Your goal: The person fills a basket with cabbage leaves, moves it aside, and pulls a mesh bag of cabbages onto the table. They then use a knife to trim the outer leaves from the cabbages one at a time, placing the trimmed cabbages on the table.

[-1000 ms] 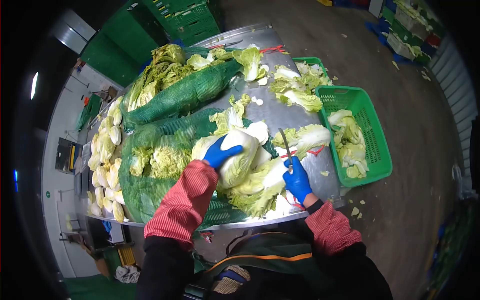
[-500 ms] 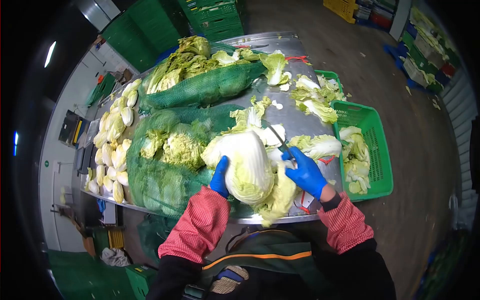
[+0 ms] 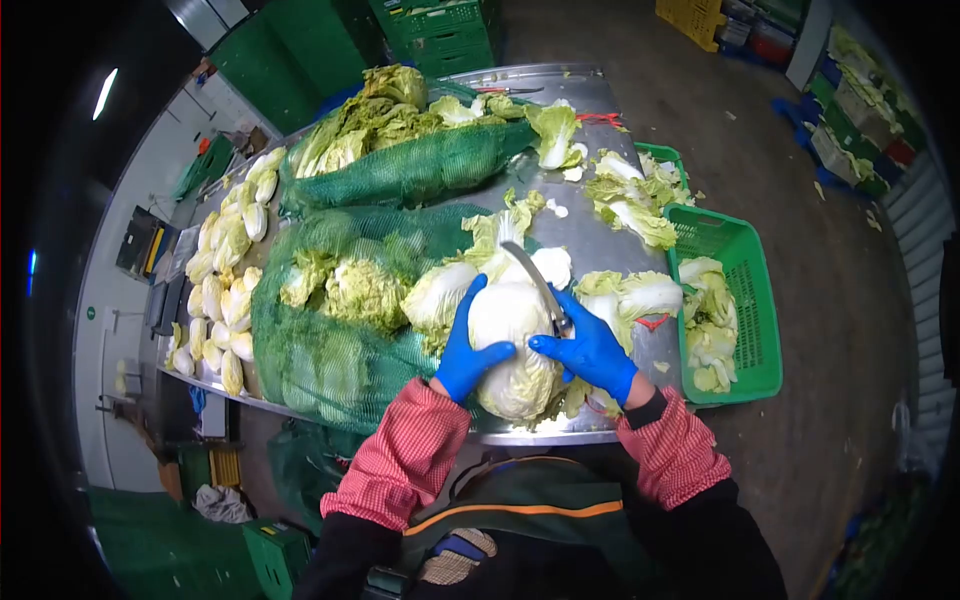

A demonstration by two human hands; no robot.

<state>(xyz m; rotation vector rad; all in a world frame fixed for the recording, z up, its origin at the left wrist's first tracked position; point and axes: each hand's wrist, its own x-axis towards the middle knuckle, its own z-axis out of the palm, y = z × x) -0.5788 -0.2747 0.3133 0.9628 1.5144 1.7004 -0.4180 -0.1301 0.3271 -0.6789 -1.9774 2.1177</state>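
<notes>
My left hand [image 3: 466, 354], in a blue glove, is wrapped round the left side of a pale napa cabbage [image 3: 520, 385] near the table's front edge. In my right hand [image 3: 592, 350], also gloved, is a knife [image 3: 532, 270] with a curved blade pointing up and away to the left. The right fingers and thumb rest on the cabbage's right side as well. Another cabbage [image 3: 436, 300] lies just beyond my left hand, partly over a green mesh sack [image 3: 320, 370]. Loose leaves [image 3: 640, 296] lie to the right of the knife hand.
A green crate [image 3: 765, 345] with leaves in it stands off the table's right edge. Farther back, a second mesh sack [image 3: 420, 165] holds cabbages. Several trimmed heads [image 3: 230, 250] are lined up at the left. Leaf scraps are scattered over the metal table [image 3: 580, 90].
The cabbage has turned and shifted slightly right between my hands. My right hand has moved left onto it, with the knife still held. A loose outer leaf has dropped beneath my right hand.
</notes>
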